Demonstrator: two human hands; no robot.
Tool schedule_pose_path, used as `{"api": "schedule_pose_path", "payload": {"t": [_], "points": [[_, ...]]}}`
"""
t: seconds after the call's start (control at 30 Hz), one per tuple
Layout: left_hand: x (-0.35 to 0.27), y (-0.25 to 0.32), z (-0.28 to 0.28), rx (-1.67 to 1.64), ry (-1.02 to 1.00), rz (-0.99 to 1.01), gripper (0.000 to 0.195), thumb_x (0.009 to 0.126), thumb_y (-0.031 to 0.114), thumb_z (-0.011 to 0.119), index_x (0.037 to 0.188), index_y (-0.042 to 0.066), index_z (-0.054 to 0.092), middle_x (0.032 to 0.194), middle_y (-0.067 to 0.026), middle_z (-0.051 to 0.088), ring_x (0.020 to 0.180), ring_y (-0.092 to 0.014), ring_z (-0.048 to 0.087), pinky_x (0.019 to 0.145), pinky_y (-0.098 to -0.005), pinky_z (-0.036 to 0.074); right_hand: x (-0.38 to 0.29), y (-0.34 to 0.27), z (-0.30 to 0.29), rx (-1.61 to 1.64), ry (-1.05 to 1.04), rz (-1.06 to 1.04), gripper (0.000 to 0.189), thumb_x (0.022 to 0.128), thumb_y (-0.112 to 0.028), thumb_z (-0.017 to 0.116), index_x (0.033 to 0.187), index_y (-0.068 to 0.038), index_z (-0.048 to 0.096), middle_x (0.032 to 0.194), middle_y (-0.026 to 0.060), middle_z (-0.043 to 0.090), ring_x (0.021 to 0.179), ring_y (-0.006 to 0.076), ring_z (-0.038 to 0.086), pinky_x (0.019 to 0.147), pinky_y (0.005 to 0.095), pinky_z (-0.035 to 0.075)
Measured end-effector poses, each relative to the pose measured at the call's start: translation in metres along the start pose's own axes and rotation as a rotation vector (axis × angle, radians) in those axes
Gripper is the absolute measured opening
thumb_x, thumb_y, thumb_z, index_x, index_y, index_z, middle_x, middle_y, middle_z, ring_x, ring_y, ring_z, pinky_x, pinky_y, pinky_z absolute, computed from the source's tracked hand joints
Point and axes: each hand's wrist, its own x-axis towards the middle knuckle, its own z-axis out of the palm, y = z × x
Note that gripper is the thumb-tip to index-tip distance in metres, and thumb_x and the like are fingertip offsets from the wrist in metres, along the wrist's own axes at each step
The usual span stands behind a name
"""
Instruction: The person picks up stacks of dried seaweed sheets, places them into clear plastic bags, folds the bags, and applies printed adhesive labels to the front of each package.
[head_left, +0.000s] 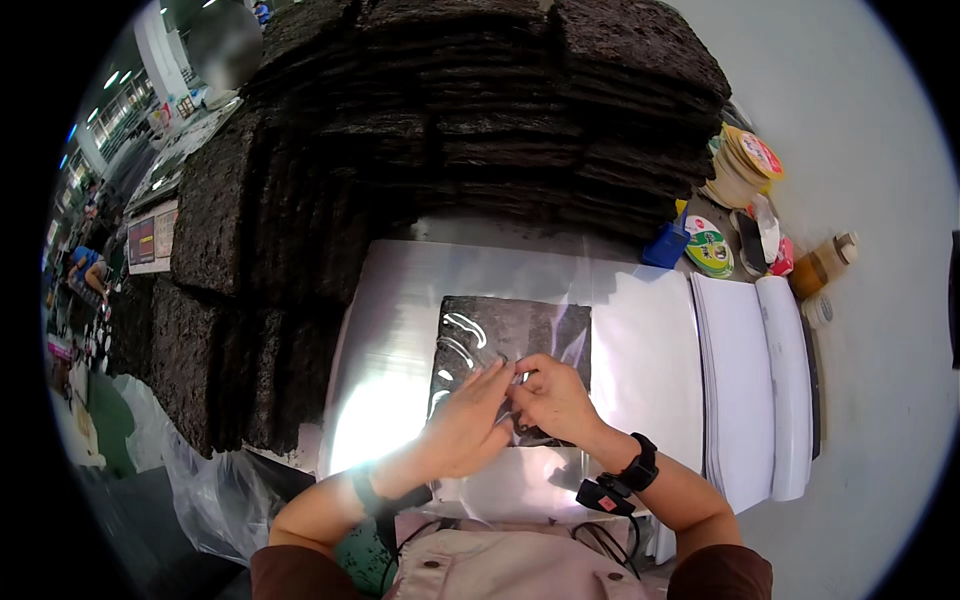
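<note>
A square sheet of dried seaweed (480, 330) lies on the table before me under glossy clear plastic film (570, 330), apparently a bag. My left hand (469, 424) rests on it from the left, fingers stretched and thumb spread, with its fingertips meeting my right hand. At the middle of the packet my right hand (555, 397) pinches a bit of the film between thumb and fingers. Exactly what sits between the fingertips is partly hidden. Tall stacks of dark dried seaweed sheets (502, 127) rise behind the packet, and more stacks (210, 202) stand on the left.
White sheets (739, 390) and a white roll (784, 390) lie at the right. Beyond them are round printed labels (709, 246), a blue plastic holder (666, 244) and an amber bottle (823, 264). A digital scale (152, 238) and plastic bags (206, 495) are on the left.
</note>
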Motion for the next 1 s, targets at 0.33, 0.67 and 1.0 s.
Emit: {"api": "schedule_pose_path", "payload": {"t": [0.33, 0.67, 1.0], "points": [[-0.005, 0.005, 0.007, 0.218, 0.027, 0.163, 0.076, 0.072, 0.017, 0.058, 0.135, -0.013, 0.028, 0.138, -0.0299, 0.035, 0.132, -0.041, 0.032, 0.111, -0.0458, 0.022, 0.085, 0.013, -0.209, 0.29, 0.85, -0.396, 0.016, 0.082, -0.015, 0.067, 0.085, 0.001, 0.066, 0.065, 0.0046, 0.06, 0.05, 0.0093, 0.053, 0.042, 0.0231, 0.042], [-0.004, 0.002, 0.011, 0.266, 0.057, 0.177, 0.073, 0.073, 0.02, 0.058, 0.133, -0.013, 0.034, 0.138, -0.0285, 0.038, 0.131, -0.039, 0.036, 0.11, -0.0461, 0.025, 0.136, 0.025, -0.284, 0.482, 0.753, 0.055, 0.035, 0.08, -0.019, 0.069, 0.107, 0.002, 0.06, 0.114, 0.0118, 0.055, 0.112, 0.0294, 0.048, 0.082, 0.0608, 0.046], [-0.007, 0.004, 0.01, 0.262, 0.053, 0.149, 0.072, 0.073, 0.018, 0.058, 0.133, -0.012, 0.033, 0.138, -0.0283, 0.038, 0.13, -0.039, 0.036, 0.109, -0.046, 0.026, 0.137, 0.06, -0.233, 0.74, 0.891, -0.225, 0.033, 0.08, -0.014, 0.066, 0.108, 0.0, 0.059, 0.122, 0.0085, 0.051, 0.107, 0.0196, 0.049, 0.098, 0.0512, 0.034]]}}
